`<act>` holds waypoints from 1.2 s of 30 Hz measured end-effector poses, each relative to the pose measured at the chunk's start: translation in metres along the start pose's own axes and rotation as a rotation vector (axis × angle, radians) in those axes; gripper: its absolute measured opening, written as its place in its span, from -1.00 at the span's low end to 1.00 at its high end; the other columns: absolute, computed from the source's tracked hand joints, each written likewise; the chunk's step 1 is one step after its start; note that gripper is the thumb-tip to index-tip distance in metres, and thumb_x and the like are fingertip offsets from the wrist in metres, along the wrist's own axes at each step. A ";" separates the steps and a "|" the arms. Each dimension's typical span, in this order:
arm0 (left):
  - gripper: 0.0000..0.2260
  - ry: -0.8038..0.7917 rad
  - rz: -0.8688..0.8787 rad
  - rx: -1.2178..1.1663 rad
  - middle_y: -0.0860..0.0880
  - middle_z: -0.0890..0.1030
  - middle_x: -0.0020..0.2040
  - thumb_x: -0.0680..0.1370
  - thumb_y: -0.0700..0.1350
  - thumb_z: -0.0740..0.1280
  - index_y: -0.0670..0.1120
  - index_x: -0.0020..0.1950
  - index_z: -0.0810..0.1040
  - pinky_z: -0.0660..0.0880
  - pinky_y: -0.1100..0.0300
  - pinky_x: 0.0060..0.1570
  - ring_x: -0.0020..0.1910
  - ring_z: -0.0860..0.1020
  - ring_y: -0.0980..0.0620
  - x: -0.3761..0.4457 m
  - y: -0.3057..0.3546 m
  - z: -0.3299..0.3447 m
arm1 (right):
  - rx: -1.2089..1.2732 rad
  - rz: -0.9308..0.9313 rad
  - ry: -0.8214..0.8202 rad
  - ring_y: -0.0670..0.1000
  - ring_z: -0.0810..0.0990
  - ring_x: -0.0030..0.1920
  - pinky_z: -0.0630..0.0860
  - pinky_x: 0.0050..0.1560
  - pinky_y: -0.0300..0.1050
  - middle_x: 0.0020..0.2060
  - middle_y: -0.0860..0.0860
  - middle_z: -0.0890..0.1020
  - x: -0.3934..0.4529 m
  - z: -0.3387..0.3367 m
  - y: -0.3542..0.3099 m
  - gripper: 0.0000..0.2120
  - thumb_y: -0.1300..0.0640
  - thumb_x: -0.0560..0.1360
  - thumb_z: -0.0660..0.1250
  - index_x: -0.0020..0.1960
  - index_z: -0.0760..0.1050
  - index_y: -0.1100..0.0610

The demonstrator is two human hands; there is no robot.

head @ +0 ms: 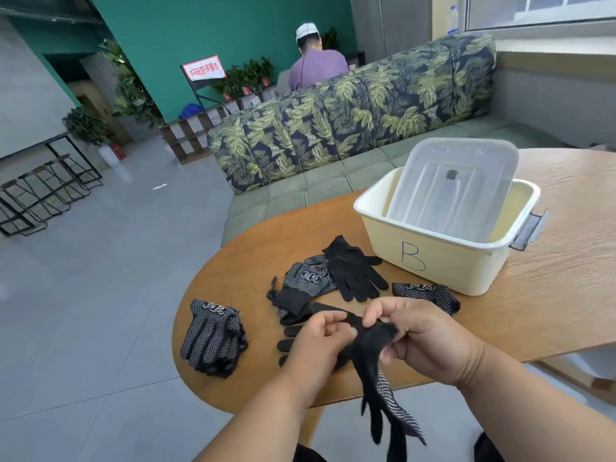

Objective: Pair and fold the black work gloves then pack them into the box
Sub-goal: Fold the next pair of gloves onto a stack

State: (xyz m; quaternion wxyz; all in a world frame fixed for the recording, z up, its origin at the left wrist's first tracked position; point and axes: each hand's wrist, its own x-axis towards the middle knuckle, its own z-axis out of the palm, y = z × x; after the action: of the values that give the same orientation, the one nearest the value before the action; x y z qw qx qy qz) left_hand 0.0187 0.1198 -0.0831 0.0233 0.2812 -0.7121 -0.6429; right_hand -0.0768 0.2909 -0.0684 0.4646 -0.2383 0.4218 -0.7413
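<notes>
A: Both yr hands, left hand (316, 341) & right hand (423, 338), pinch the cuff of the held glove (373, 365); its fingers dangle off the table (550, 288) edge.

B: OK. Tips?

A: Lay it flat on a matching glove from the loose pile (320, 281), line up cuffs, then fold. The box (446, 241) sits beyond w/ its lid (456, 181) propped inside; pull that before packing.

A rounded wooden table (566, 278) carries a cream plastic box (433, 258) marked "B", with a clear lid (456, 181) leaning inside it. Near the left edge lies a stacked pair of dotted black gloves (213, 338). Beside the box sit a loose heap of gloves (313, 281), a plain black glove (356, 271) on top, and one folded dotted glove (425, 293).
</notes>
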 end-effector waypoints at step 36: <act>-0.41 0.056 -0.183 -0.633 -0.25 0.65 0.28 0.61 0.34 0.21 -0.09 0.40 0.50 0.42 -0.41 0.36 0.27 0.62 -0.31 -0.020 -0.017 -0.080 | -0.350 0.225 0.733 0.24 0.71 0.01 0.73 -0.05 0.17 0.06 0.31 0.62 0.019 0.048 0.025 -0.89 0.20 0.59 0.32 -0.06 0.41 0.19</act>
State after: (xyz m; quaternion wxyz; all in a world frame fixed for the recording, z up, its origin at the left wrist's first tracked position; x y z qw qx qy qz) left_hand 0.0734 0.0560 -0.0788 0.0712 0.3406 -0.4477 -0.8237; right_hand -0.0369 0.2492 -0.0650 0.3144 0.0135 0.7020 -0.6389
